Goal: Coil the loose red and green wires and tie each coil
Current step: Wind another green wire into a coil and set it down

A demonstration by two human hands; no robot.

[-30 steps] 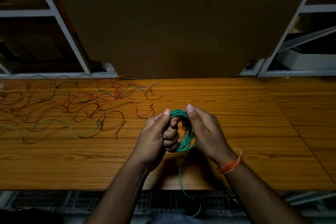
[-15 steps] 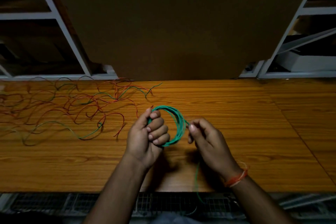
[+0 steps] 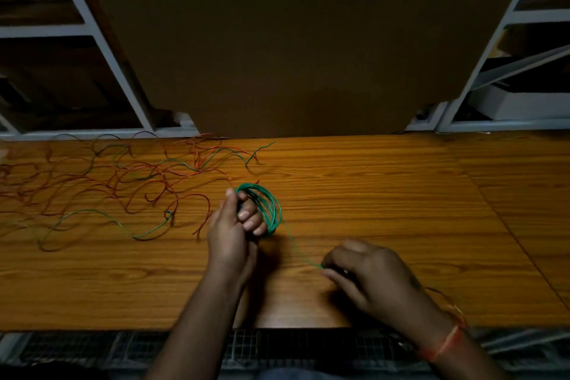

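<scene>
Left hand (image 3: 229, 227) is clamped around one side of a green wire coil (image 3: 265, 207), held upright just above the middle of the bench (image 3: 385, 194), while the right hand (image 3: 374, 274), nearer and to the right, pinches the coil's free tail (image 3: 297, 248) between closed fingertips and draws it taut. By the look of it, this green coil is wound but not yet tied. Nearly all the work is left: a tangle of loose red and green wires (image 3: 117, 182) sprawls over the far left of the bench, and no finished coil is in view.
</scene>
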